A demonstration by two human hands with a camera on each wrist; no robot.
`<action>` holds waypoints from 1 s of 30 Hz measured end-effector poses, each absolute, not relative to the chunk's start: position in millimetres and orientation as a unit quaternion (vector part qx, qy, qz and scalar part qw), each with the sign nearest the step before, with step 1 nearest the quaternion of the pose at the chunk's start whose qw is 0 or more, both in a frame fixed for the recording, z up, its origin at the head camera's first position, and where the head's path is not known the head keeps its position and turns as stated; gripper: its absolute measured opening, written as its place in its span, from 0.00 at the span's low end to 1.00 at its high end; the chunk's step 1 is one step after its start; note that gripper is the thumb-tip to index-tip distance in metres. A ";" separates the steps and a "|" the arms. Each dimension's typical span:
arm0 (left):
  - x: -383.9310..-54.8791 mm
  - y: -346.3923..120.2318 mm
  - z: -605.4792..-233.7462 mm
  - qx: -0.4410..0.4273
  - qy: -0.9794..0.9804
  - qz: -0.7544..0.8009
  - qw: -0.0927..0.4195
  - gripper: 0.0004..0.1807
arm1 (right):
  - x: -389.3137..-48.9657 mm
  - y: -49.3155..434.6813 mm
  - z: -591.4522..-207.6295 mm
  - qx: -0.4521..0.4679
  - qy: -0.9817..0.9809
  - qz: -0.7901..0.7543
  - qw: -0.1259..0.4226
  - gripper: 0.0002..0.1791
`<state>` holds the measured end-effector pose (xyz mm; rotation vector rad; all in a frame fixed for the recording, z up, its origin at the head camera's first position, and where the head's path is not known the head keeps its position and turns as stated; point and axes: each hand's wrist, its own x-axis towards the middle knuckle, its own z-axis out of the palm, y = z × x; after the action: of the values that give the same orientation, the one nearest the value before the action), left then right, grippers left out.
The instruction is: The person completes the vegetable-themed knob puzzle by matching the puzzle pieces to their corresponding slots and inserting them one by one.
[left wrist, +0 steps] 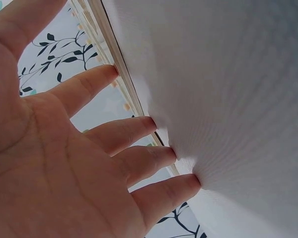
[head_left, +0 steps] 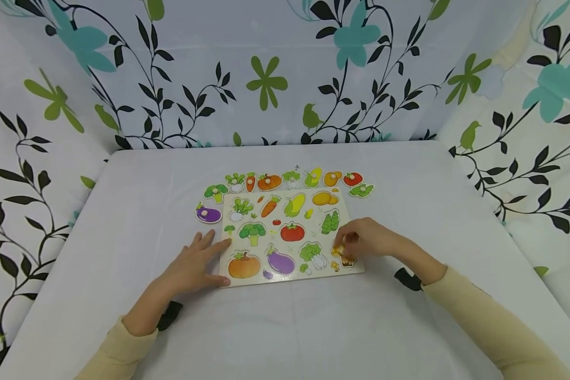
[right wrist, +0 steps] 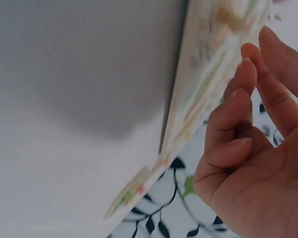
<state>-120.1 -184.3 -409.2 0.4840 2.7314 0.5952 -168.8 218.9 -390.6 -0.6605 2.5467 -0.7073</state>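
Note:
A wooden vegetable puzzle board lies on the white cloth. My left hand is spread beside it, the fingers and thumb resting against its left edge; in the left wrist view, the fingers are straight, the lower fingertips on the cloth. At the board's lower right corner, my right hand pinches a mushroom puzzle piece over the mushroom picture, with thumb and forefinger together. In the right wrist view, the right hand has its other fingers curled; the mushroom area is blurred and the grip is partly hidden.
Along the board's top and left lie several loose knobbed pieces: an eggplant, a broccoli, a pumpkin, a corn, a tomato and a green vegetable among them. Leaf-patterned curtains surround the table.

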 end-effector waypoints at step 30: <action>-120.0 -186.2 -411.8 0.164 0.950 0.215 0.154 0.48 | -285.5 261.2 -412.4 0.079 0.954 -0.260 0.124 0.12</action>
<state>-120.0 -186.2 -411.8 0.4688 2.7239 0.6174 -285.5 261.2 -412.4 0.2293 2.7830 -0.7588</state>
